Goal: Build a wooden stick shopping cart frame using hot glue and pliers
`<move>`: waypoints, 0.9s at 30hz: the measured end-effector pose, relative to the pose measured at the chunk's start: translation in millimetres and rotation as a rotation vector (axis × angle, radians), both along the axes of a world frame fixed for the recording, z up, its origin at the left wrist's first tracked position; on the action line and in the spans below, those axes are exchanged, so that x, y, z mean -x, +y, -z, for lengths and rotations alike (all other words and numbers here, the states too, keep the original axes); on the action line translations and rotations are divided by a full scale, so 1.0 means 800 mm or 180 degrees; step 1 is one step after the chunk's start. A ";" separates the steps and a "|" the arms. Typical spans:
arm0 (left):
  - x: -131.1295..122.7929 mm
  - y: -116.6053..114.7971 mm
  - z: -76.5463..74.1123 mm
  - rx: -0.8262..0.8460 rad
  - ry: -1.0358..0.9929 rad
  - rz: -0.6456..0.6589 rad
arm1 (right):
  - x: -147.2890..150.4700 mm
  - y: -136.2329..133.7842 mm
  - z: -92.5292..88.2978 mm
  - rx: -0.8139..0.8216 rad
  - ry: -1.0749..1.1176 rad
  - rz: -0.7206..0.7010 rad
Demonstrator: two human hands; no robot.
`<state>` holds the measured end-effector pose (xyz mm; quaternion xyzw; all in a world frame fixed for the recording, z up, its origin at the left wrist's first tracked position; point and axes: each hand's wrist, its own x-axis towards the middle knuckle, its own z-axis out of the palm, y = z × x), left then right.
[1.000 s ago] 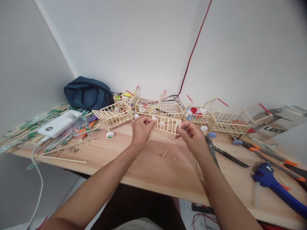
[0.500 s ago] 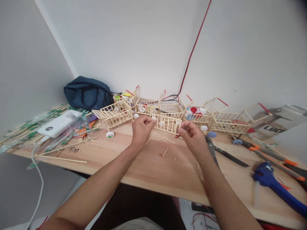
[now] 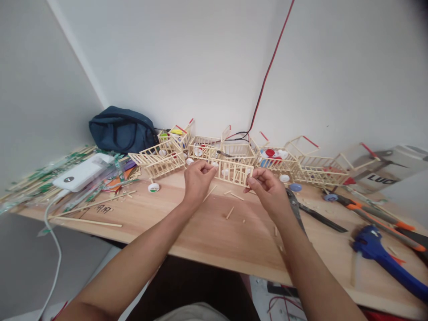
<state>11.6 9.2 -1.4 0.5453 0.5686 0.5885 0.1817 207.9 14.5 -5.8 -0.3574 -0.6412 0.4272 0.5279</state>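
Observation:
A small ladder-like panel of pale wooden sticks (image 3: pixel 234 173) is held upright above the desk between my two hands. My left hand (image 3: pixel 199 180) is closed in a pinch at the panel's left end. At its right end my right hand (image 3: pixel 267 189) is closed, thumb and fingers gripping the edge. Behind the panel stand several miniature shopping carts built of the same sticks, among them a cart on the left (image 3: pixel 158 160) and a cart on the right (image 3: pixel 321 169). Short cut sticks (image 3: pixel 230 213) lie on the wood below my hands.
A blue hot glue gun (image 3: pixel 384 254) and orange-handled pliers (image 3: pixel 377 214) lie at the right. On the left are a white power bank (image 3: pixel 83 171) with its cable, bundled sticks (image 3: pixel 36 178) and a blue pouch (image 3: pixel 122 129). The desk's front edge (image 3: pixel 214 261) runs near my lap.

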 end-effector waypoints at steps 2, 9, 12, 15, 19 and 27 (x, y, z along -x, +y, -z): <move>0.000 0.001 0.001 -0.0015 0.0015 0.0018 | 0.000 0.000 0.000 -0.0010 -0.0030 0.0027; 0.001 0.003 0.003 -0.0013 0.0044 0.0009 | 0.001 0.001 -0.001 -0.0030 -0.0084 0.0063; 0.001 0.003 0.003 -0.0012 0.0001 0.0042 | 0.000 0.002 -0.001 -0.0018 -0.0093 0.0068; 0.001 0.002 0.004 -0.0019 -0.0008 0.0044 | 0.000 0.002 0.000 0.0001 -0.0059 0.0061; 0.000 0.001 0.003 -0.0006 -0.0019 0.0030 | 0.000 0.002 0.001 0.0014 -0.0027 0.0075; 0.001 0.002 0.003 0.0045 -0.0039 0.0027 | 0.001 0.001 0.000 0.0002 0.0048 0.0067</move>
